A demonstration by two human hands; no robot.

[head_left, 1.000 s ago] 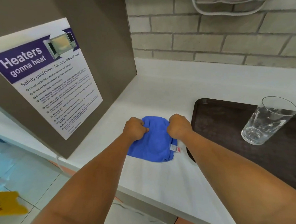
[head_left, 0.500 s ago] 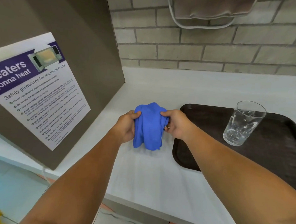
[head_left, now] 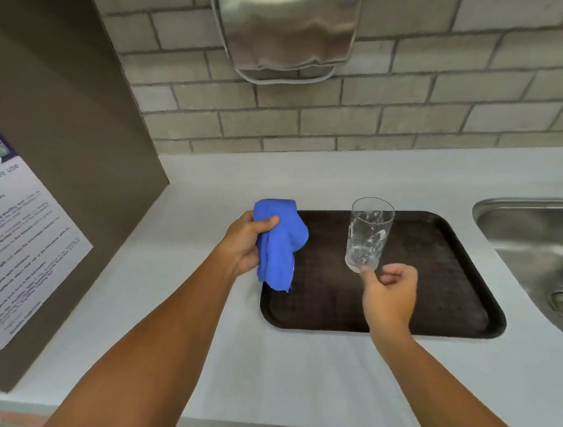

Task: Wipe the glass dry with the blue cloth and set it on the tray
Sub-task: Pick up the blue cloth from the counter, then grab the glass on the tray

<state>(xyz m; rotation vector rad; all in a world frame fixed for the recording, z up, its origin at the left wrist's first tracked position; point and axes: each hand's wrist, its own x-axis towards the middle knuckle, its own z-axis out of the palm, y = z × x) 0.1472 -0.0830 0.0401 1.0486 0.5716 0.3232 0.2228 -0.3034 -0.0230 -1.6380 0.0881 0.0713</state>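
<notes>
Tray [head_left: 432, 306] right half bare; glass [head_left: 368, 234] blocks centre; sink [head_left: 533, 233] bounds right.

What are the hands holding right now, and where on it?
The left hand grips the bunched cloth near its top, the rest hanging down. The right hand holds nothing; it is half open just beside the base of the glass.

Both forearms extended forward, bare. Left hand [head_left: 244, 240] raised, palm inward, fingers and thumb curled in a closed grip around a bunched wad. Right hand [head_left: 388, 292] lower, loosely curled, thumb and forefinger forward, gripping nothing.
</notes>
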